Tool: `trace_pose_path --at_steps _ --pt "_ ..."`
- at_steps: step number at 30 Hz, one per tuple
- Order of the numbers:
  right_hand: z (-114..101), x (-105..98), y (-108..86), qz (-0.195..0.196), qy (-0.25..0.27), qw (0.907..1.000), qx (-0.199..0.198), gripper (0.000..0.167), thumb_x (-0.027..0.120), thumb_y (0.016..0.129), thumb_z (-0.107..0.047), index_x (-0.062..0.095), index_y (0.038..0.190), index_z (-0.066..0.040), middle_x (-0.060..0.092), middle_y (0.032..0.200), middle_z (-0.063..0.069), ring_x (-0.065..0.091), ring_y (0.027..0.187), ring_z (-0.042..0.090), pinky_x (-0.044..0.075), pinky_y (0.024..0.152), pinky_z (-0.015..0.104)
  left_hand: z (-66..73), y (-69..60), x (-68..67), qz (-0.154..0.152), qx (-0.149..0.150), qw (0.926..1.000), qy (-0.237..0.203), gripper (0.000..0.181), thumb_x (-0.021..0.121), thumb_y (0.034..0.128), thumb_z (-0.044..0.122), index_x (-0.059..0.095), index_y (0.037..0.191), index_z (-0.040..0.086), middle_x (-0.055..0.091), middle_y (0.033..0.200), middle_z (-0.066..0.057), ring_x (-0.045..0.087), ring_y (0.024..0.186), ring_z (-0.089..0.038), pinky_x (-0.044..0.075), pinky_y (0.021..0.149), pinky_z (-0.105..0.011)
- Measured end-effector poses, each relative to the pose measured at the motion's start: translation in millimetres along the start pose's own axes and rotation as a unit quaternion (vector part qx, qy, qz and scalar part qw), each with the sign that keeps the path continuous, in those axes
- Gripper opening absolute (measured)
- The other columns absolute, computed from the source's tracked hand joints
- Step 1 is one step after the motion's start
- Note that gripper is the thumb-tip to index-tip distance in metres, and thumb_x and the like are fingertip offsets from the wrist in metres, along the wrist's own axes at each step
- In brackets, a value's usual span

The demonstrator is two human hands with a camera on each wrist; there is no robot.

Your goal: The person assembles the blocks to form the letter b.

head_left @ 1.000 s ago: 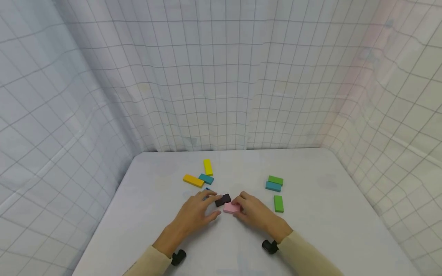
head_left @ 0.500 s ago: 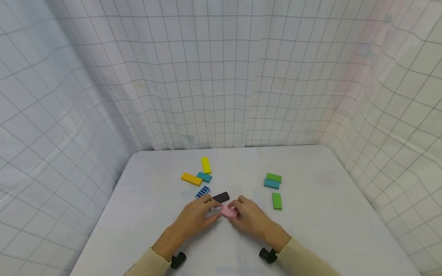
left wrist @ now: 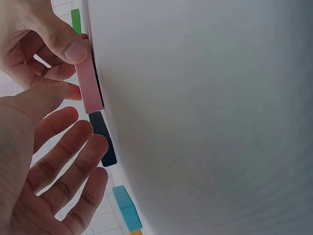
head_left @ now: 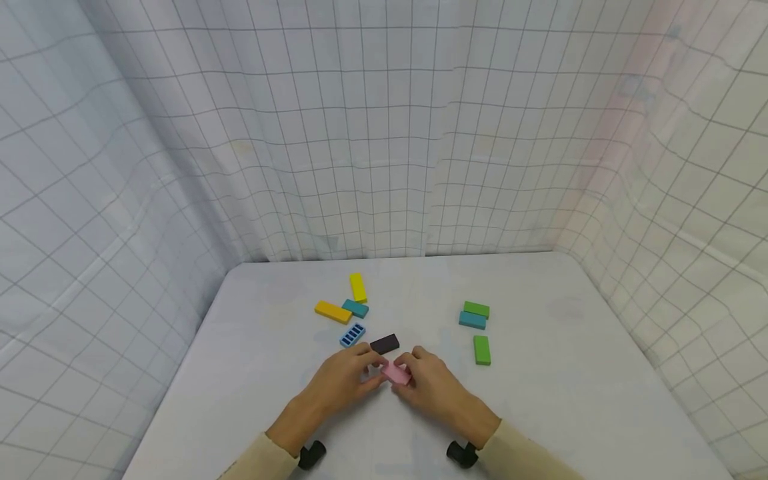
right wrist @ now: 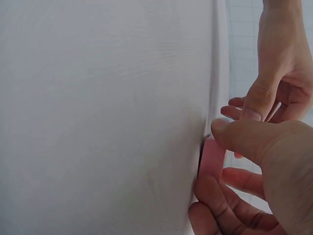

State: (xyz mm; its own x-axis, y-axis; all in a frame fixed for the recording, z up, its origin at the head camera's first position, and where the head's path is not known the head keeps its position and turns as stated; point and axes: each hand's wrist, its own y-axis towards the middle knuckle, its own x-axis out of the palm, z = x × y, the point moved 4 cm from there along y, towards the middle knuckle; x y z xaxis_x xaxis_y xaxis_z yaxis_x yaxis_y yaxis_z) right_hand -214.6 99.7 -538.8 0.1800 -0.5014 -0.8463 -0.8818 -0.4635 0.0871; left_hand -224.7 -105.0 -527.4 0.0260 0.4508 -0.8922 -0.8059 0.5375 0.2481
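Both hands meet around a small pink block (head_left: 397, 374) low over the white table (head_left: 540, 400). My right hand (head_left: 435, 390) pinches the block between thumb and fingers; in the right wrist view the thumb is at one end of the pink block (right wrist: 212, 157) and fingers at the other. My left hand (head_left: 343, 379) is at the block's left end, its fingers spread in the left wrist view beside the pink block (left wrist: 89, 90); whether its fingertips touch it cannot be told. Just beyond lies a black block (head_left: 385, 344).
Beyond my left hand lie a light-blue slotted piece (head_left: 352, 335), an orange block (head_left: 333, 312), a teal block (head_left: 356, 308) and a yellow block (head_left: 358, 288). Two green blocks, one at the back (head_left: 477, 309) and one nearer (head_left: 482, 350), and another teal block (head_left: 472, 320) lie right.
The pink block has shifted a little left and nearer in my right hand, and its tilt has changed. My left hand has moved slightly nearer, uncovering the light-blue piece.
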Motion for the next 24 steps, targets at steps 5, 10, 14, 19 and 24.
trace_pose_path --at_steps 5,10,14,19,24 --pt "1.2 2.5 0.2 -0.008 0.016 0.9997 0.015 0.053 0.099 0.097 -0.034 0.078 0.137 -0.006 0.071 0.101 -0.002 0.057 0.084 0.003 0.053 0.075 0.018 -0.1 -2.5 -0.1 0.006 -0.015 0.9998 -0.010 0.028 0.096 0.1000 0.028 0.086 0.125 0.017 0.078 0.105 0.003 0.073 0.089 -0.012 0.064 0.079 -0.022" --pt "-1.3 1.0 0.2 -0.033 0.070 0.9964 0.035 0.063 0.102 0.094 -0.033 0.077 0.142 -0.001 0.070 0.091 -0.005 0.056 0.078 0.003 0.051 0.070 0.017 -2.2 -5.1 0.3 -0.007 -0.037 0.9988 -0.033 0.035 0.099 0.0972 0.029 0.085 0.127 0.017 0.079 0.106 0.003 0.073 0.092 -0.012 0.065 0.082 -0.023" --pt "-4.1 -1.7 -2.3 -0.059 0.115 0.9905 0.046 0.062 0.101 0.095 -0.028 0.076 0.145 0.001 0.075 0.092 -0.007 0.060 0.077 0.002 0.054 0.071 0.017 -3.0 -6.6 1.2 -0.032 -0.046 0.9967 -0.060 0.041 0.100 0.0953 0.036 0.084 0.129 0.018 0.078 0.110 0.005 0.071 0.096 -0.011 0.065 0.085 -0.023" --pt "-4.8 -5.6 -5.1 -0.074 0.138 0.9869 0.041 0.057 0.096 0.097 -0.018 0.075 0.146 0.001 0.079 0.097 -0.007 0.064 0.080 0.002 0.058 0.074 0.017 -2.9 -6.7 2.2 -0.046 -0.038 0.9959 -0.068 0.044 0.102 0.0930 0.039 0.086 0.128 0.018 0.077 0.110 0.006 0.070 0.096 -0.010 0.065 0.086 -0.023" --pt "-0.7 -9.8 -5.9 -0.079 0.143 0.9860 0.033 0.052 0.091 0.100 -0.011 0.075 0.148 0.000 0.080 0.100 -0.007 0.065 0.083 0.002 0.058 0.077 0.018 -2.9 -5.5 3.0 -0.046 -0.030 0.9963 -0.066 0.042 0.102 0.0934 0.038 0.088 0.127 0.017 0.078 0.111 0.004 0.070 0.095 -0.010 0.064 0.084 -0.024"
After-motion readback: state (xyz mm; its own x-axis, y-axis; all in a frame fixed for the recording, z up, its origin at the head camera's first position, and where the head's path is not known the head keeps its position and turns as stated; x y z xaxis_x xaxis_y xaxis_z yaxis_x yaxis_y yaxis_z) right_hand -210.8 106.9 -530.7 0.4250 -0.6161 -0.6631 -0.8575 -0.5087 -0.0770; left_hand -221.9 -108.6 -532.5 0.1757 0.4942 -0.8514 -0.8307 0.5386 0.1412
